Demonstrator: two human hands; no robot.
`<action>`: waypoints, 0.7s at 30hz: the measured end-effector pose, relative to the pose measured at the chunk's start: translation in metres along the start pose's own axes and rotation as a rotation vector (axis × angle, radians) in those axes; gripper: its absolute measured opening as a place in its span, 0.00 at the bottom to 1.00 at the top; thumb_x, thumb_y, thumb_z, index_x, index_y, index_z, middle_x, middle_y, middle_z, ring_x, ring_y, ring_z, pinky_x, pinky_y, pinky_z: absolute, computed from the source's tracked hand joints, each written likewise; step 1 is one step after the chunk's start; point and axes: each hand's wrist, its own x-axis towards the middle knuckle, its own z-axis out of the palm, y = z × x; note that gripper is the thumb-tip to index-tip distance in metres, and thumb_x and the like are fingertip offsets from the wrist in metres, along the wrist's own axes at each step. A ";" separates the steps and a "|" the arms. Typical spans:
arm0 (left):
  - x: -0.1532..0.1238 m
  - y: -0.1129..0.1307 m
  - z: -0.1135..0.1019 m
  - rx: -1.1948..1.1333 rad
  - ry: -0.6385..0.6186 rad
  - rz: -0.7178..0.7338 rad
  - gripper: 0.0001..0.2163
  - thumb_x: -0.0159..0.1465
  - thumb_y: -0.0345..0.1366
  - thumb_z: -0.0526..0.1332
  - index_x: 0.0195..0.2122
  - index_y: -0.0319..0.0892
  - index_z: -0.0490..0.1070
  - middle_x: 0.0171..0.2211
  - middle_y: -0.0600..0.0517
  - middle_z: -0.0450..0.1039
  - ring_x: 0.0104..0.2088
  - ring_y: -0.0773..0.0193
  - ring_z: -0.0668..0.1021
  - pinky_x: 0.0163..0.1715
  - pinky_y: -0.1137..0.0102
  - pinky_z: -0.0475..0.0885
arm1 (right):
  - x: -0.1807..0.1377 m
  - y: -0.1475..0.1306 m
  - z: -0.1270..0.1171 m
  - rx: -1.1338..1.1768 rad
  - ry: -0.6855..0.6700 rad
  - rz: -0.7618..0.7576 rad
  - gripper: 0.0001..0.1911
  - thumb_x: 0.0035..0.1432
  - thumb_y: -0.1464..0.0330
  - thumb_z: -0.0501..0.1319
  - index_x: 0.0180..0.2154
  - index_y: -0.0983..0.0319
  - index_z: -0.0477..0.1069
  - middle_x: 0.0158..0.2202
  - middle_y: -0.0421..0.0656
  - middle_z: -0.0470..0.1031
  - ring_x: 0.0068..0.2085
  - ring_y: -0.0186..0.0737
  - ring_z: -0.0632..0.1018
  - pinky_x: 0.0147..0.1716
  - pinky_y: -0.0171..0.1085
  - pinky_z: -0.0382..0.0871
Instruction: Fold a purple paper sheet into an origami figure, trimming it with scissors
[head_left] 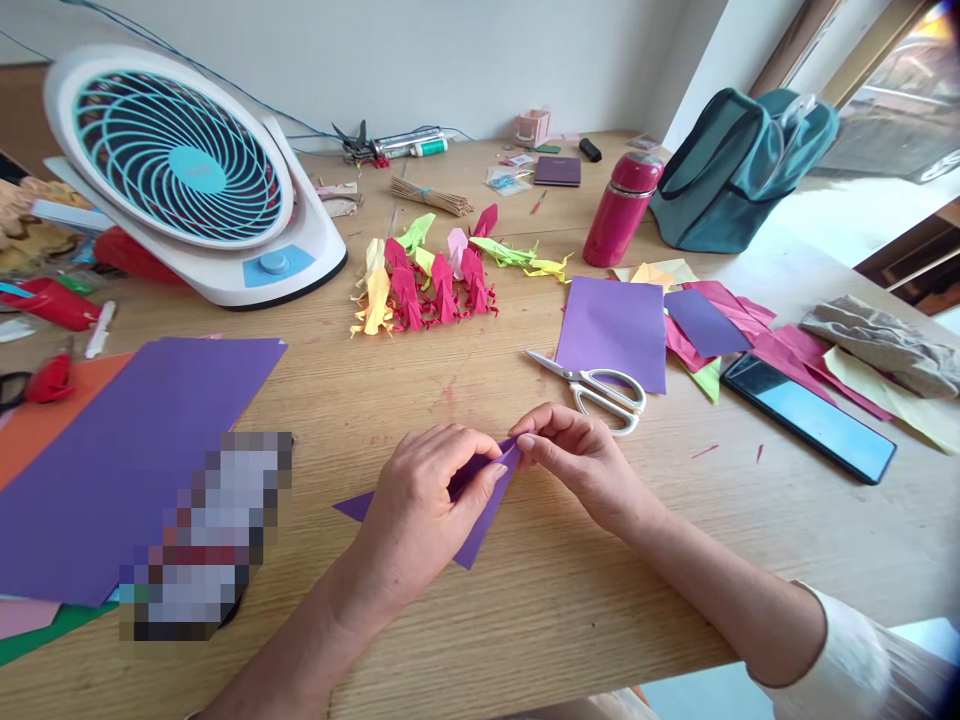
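Note:
Between my two hands is a folded sheet of purple paper [484, 520], with pointed corners sticking out at the left and toward me. My left hand [427, 500] is closed on it, thumb and fingers pinching near a fold and covering much of the sheet. At the upper corner my right hand [581, 460] pinches the paper between thumb and fingertips. Just beyond the right hand lie white-handled scissors [611, 390], blades pointing left and partly over a flat purple sheet [611, 325].
Several folded paper figures [442, 285] stand at the back middle. A fan [195, 180] and a stack of coloured paper [150, 440] are at left, with a pixelated item [217, 540]. A flask [622, 208], bag [739, 170], paper scraps [787, 355] and phone [810, 420] are at right.

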 end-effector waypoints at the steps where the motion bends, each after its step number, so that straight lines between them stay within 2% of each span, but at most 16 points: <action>1: 0.000 0.000 0.000 0.004 0.000 -0.001 0.05 0.65 0.27 0.63 0.36 0.46 0.71 0.31 0.59 0.76 0.34 0.67 0.76 0.38 0.69 0.65 | 0.000 0.000 0.000 0.002 0.002 -0.005 0.09 0.57 0.62 0.70 0.35 0.60 0.77 0.29 0.38 0.78 0.31 0.32 0.77 0.35 0.34 0.72; 10: -0.002 0.000 0.000 0.028 0.015 0.036 0.05 0.65 0.27 0.63 0.35 0.45 0.70 0.31 0.59 0.75 0.34 0.67 0.75 0.39 0.69 0.64 | 0.002 0.002 0.001 0.023 0.050 0.039 0.10 0.54 0.61 0.72 0.33 0.60 0.76 0.27 0.38 0.77 0.30 0.33 0.75 0.34 0.35 0.70; 21: -0.002 0.003 -0.002 0.153 0.035 0.130 0.05 0.67 0.27 0.60 0.34 0.44 0.70 0.31 0.57 0.77 0.33 0.65 0.77 0.38 0.66 0.63 | 0.002 0.001 0.001 0.028 0.041 0.006 0.10 0.54 0.62 0.72 0.32 0.60 0.76 0.27 0.37 0.75 0.31 0.32 0.73 0.35 0.34 0.68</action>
